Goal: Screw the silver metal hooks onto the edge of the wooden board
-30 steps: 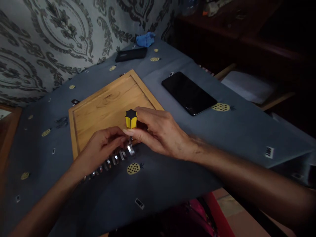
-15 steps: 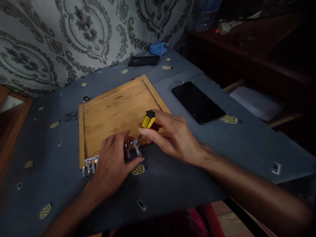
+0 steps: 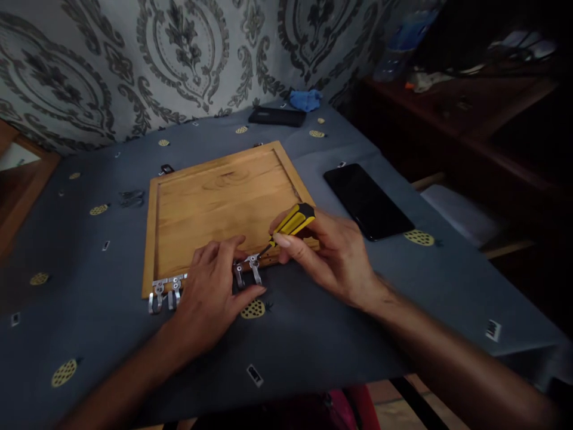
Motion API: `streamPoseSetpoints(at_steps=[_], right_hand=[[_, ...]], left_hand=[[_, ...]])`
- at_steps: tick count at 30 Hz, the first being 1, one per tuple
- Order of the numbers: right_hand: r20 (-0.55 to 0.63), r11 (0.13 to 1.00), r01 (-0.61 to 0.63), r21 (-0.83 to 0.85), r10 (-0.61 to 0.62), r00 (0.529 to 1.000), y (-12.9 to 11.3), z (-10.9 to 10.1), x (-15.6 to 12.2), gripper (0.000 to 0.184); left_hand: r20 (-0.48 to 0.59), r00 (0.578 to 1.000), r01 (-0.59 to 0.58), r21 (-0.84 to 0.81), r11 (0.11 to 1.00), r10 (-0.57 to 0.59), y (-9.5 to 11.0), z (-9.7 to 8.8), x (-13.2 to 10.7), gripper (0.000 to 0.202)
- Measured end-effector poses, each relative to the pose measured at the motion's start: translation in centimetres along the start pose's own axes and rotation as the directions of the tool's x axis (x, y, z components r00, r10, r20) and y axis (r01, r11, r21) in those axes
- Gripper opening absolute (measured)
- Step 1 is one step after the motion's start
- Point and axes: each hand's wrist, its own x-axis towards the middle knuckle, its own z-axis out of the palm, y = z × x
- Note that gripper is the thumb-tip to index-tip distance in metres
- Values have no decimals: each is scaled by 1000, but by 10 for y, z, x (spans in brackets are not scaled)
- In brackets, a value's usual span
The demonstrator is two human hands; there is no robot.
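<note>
My right hand [image 3: 329,254] grips a yellow and black screwdriver [image 3: 293,220] between thumb and fingers. The screwdriver leans to the right, its tip at a metal double hook [image 3: 254,266] on the front edge of a framed wooden board [image 3: 224,197]. My left hand [image 3: 212,286] lies over that same edge, fingers on the wood and thumb spread apart below, by the double hook. Part of the board's edge is hidden under this hand. To its left, more metal hooks [image 3: 166,291] are on the edge.
A black smartphone [image 3: 369,202] lies right of the board. Behind it are a dark flat case [image 3: 277,116] and a crumpled blue cloth [image 3: 305,100]. Small clear pieces [image 3: 131,198] lie to the left. A plastic bottle [image 3: 405,45] stands on dark furniture at the back right.
The screwdriver handle has tipped over to the right, while its tip stays at the hook. My left hand keeps its place on the board. The view has shifted slightly.
</note>
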Motion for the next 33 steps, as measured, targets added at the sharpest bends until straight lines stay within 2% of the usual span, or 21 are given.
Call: streamPoseSetpoints(at_steps=[5, 12, 15, 22, 33], right_hand=[[-1, 999, -39, -5, 39, 999, -2, 0, -1, 24], [-115, 938, -197, 285, 237, 965, -11, -1, -9, 11], [-82, 936, -191, 295, 224, 971, -12, -2, -10, 9], [-31, 978, -146, 150, 152, 988, -7, 0, -11, 12], [-12, 988, -84, 130, 86, 996, -9, 2, -11, 11]], left_hand=[[11, 1000, 9, -38, 999, -8, -1, 0, 0, 68], [-8, 1000, -13, -48, 999, 12, -1, 1, 0, 67], [-12, 1000, 1, -45, 999, -1, -1, 1, 0, 68], [-4, 1000, -1, -38, 999, 1, -1, 2, 0, 69], [-18, 999, -39, -30, 999, 38, -2, 2, 1, 68]])
